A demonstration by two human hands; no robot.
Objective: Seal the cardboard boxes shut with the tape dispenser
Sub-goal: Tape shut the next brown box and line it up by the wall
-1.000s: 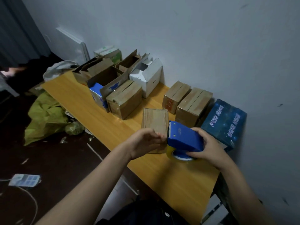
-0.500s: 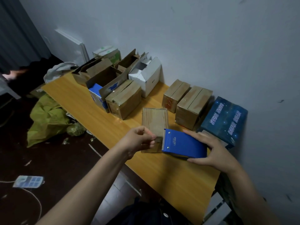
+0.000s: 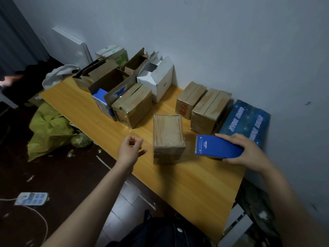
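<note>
The right hand (image 3: 248, 154) grips the blue tape dispenser (image 3: 218, 146) from behind, fingers over its top and thumb below, its toothed edge pointing at the small taped box (image 3: 168, 138). That box stands on the wooden table (image 3: 195, 186), just left of the dispenser and apart from it. The dispenser seems to sit low over the table, though contact is hard to judge. The left hand (image 3: 131, 151) hovers left of the box, fingers loosely curled around nothing. Two more taped boxes (image 3: 210, 108) stand behind.

Home room: boxes (image 3: 168, 136) on wooden table (image 3: 195, 184), littered floor (image 3: 58, 175).
</note>
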